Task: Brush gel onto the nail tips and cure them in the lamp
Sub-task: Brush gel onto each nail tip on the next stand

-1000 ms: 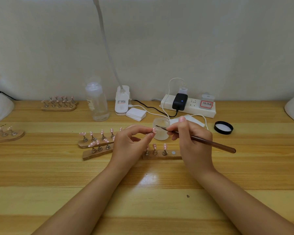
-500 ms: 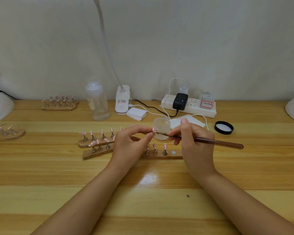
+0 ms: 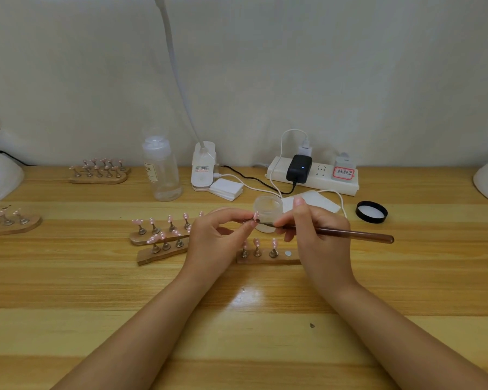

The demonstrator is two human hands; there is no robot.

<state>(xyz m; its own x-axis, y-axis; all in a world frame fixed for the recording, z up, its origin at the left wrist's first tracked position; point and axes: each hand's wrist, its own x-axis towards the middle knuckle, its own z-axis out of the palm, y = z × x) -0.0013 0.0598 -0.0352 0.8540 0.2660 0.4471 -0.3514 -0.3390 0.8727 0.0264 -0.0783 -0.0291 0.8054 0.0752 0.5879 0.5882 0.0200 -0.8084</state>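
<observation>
Left hand point(image 3: 214, 240) pinches one pink nail tip point(image 3: 255, 215) on its stand between thumb and forefinger, raised above the tabletop point(image 3: 237, 319), just in front of the small frosted gel jar point(image 3: 267, 211). Right hand point(image 3: 319, 243) grips the brown brush point(image 3: 350, 234) pencil-style, bristle end touching the held tip, handle pointing right. Below the hands, a wooden holder point(image 3: 268, 258) carries three more pink tips; the jar's black lid point(image 3: 371, 211) lies well to the right.
</observation>
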